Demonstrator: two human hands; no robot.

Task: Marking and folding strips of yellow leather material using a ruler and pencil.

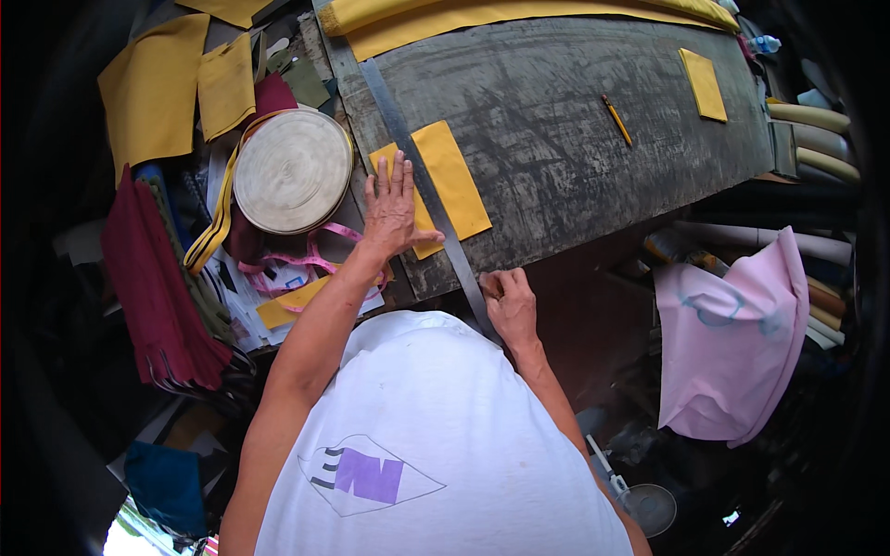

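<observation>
Plainly spread, the left hand lies flat near 11 o'clock, fingers wide and pointing to 12, on yellow cloth at the table's left side. Its thumb reaches toward 3, to the edge of a metal ruler. The ruler slants from 11 o'clock to 5 past the table's near edge, with yellow cloth showing along both sides; I cannot tell whether that is one piece or two.

At 4 o'clock the right hand is just beside the ruler's near end, fingers bent inward; whether they close on anything, I cannot tell.

On the dark table are a pencil between 1 and 2 and a folded yellow piece at 2. A round pale disc sits at 10; pink material hangs past 3.
</observation>
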